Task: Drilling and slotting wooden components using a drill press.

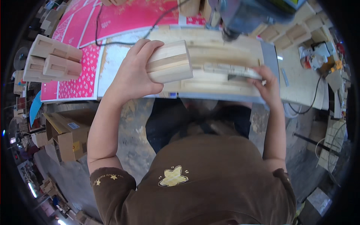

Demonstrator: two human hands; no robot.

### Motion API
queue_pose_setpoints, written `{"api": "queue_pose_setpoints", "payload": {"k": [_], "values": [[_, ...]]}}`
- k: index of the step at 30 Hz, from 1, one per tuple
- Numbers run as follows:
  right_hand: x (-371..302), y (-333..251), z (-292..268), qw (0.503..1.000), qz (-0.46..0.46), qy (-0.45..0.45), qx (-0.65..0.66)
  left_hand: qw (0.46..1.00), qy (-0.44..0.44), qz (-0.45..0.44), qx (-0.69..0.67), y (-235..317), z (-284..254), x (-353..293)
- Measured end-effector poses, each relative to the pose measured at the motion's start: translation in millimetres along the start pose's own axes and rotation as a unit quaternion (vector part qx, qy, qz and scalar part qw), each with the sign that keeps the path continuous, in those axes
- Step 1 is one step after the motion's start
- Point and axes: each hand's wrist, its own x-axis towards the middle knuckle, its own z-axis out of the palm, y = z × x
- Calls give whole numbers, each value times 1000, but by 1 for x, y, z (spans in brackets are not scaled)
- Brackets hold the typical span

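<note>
1. Block [168, 62]: pale wood, striped grain, rounded sides. It's in my left hand [133, 73], over the near part of the tabletop [108, 67], left of centre. Can't tell if it touches the surface below.
2. Left hand: grasping the block from its left end, fingers over the far side, thumb on the near side. Block lies sideways, right end face free.
3. Right hand [268, 84]: fingers pinching the right end of a strip [225, 68], pale, narrow, dark marks along it. Blurred, so exact kind unclear.
4. Strip lies roughly crosswise, right of the block, its left end near the block's right end. Can't tell if they touch.
5. Under the strip: light wood boards [217, 88], also blurred.
6. Left on the tabletop: pink sheet [123, 18], patterned at the near end, with a stack of recessed pieces [62, 65] on it.
7. Black cable [120, 43] loops across the far left, beyond my left hand.
8. Machine [255, 15], blue-grey, beyond the strip at the far edge.
9. Right: side table [300, 82] with a thin blue piece [285, 77] on it.
10. Floor, lower left: open carton [71, 138].
</note>
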Motion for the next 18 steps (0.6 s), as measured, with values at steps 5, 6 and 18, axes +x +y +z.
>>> {"api": "queue_pose_setpoints", "payload": {"k": [5, 6, 18], "values": [[13, -1, -6, 997, 29, -40, 66, 998, -31, -16, 49, 13, 22, -12], [12, -1, -4, 996, 19, -38, 73, 997, -48, -26, 53, 16, 25, -12], [4, 0, -5, 996, 11, -55, 75, 992, -126, 10, -11, 18, 64, 15]]}}
